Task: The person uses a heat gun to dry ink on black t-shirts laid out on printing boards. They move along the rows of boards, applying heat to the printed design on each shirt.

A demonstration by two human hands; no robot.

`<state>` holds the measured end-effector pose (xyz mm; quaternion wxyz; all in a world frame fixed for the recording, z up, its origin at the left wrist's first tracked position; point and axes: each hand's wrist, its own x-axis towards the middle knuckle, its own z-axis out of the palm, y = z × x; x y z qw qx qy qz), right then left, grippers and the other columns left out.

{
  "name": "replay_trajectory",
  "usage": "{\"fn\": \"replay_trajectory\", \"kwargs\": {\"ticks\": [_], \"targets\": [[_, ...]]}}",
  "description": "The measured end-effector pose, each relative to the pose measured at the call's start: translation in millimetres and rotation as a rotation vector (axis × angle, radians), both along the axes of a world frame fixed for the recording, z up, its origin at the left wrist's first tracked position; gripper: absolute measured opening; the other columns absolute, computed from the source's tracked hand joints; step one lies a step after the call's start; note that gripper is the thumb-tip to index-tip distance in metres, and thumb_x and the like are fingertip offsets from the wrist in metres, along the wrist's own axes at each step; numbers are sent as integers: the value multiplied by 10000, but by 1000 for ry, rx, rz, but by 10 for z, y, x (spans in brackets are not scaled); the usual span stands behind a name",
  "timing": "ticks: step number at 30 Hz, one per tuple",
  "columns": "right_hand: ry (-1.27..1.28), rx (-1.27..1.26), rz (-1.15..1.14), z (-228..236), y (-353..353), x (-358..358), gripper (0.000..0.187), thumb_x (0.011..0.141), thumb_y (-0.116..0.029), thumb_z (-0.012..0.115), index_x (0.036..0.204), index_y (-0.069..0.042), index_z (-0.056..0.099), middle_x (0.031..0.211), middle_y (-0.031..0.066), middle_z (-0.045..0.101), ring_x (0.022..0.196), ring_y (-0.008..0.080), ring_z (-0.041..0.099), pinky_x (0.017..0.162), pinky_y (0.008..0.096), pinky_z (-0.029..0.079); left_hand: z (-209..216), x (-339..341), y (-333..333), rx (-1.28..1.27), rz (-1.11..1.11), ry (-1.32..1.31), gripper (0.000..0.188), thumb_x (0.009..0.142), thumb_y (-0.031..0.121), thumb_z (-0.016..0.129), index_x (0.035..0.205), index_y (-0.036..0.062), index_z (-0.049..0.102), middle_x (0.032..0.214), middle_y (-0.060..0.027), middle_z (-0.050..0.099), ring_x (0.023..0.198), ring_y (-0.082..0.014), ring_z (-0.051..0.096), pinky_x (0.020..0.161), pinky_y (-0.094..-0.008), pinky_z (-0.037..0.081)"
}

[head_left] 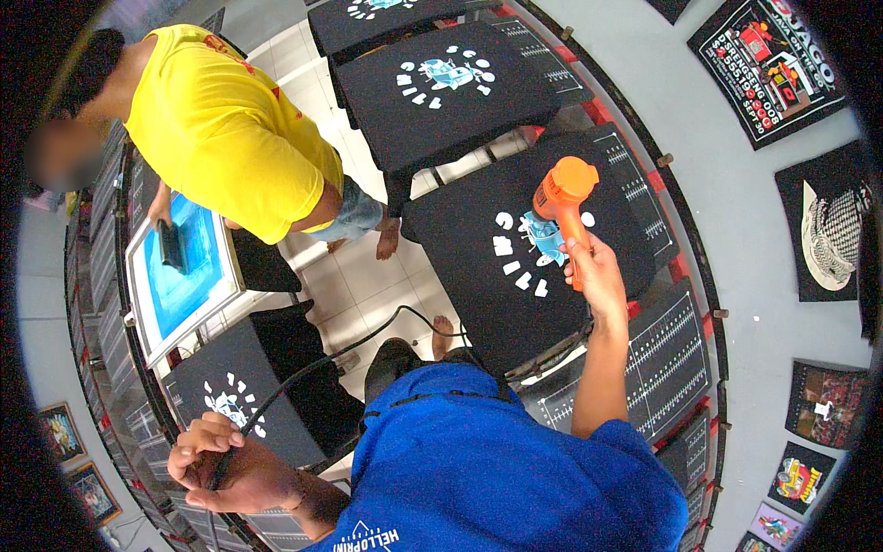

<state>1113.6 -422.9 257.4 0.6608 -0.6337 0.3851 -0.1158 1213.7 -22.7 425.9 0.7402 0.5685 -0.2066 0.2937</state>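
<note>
My right hand is wrapped round the handle of an orange heat gun. Its nozzle points down at the blue and white print on a black T-shirt, which lies spread on a board to my right. Between the fingers of my left hand runs a black power cord, held up at the lower left. The cord sags across my front toward the right side. The heat gun hides part of the print.
A co-worker in a yellow shirt pulls a squeegee over a blue-inked screen frame at left. More printed black shirts lie on boards ahead. A dark rail runs along the right, beside a grey wall with hung prints.
</note>
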Motion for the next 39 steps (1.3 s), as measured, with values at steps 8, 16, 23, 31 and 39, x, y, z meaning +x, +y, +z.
{"fn": "replay_trajectory", "kwargs": {"ticks": [8, 16, 23, 31, 39], "targets": [[7, 56, 38, 98, -10, -82, 357, 938, -264, 546, 1180, -2, 561, 849, 28, 612, 568, 51, 517, 490, 204, 442, -6, 6, 25, 16, -30, -1, 475, 956, 497, 397, 945, 34, 506, 667, -47, 385, 598, -163, 354, 534, -282, 309], [74, 17, 75, 101, 36, -232, 340, 937, -266, 546, 1166, -16, 570, 862, 31, 612, 570, 59, 513, 492, 204, 430, -18, 18, -13, 14, -25, 0, 486, 945, 503, 447, 970, 22, 506, 665, -52, 388, 593, -147, 349, 501, -260, 295], [69, -13, 54, 160, 113, -261, 349, 932, -254, 557, 1166, 5, 560, 889, 45, 626, 582, 58, 507, 531, 204, 453, -20, 38, -21, 21, 2, -13, 478, 965, 490, 388, 969, 27, 506, 653, -52, 379, 587, -148, 341, 502, -265, 290], [62, 47, 13, 208, 56, -383, 370, 933, -260, 556, 1190, 7, 550, 896, 47, 621, 578, 57, 505, 505, 200, 449, -48, 39, 51, 25, -27, -15, 474, 966, 487, 384, 958, 28, 500, 652, -56, 389, 578, -151, 345, 505, -270, 296], [41, 70, -17, 94, 39, -287, 349, 933, -275, 557, 1165, -13, 556, 842, 27, 599, 570, 56, 511, 499, 203, 453, -48, 32, 66, -4, 3, 10, 467, 961, 495, 400, 924, 36, 477, 651, -70, 404, 577, -160, 366, 521, -269, 316]]}}
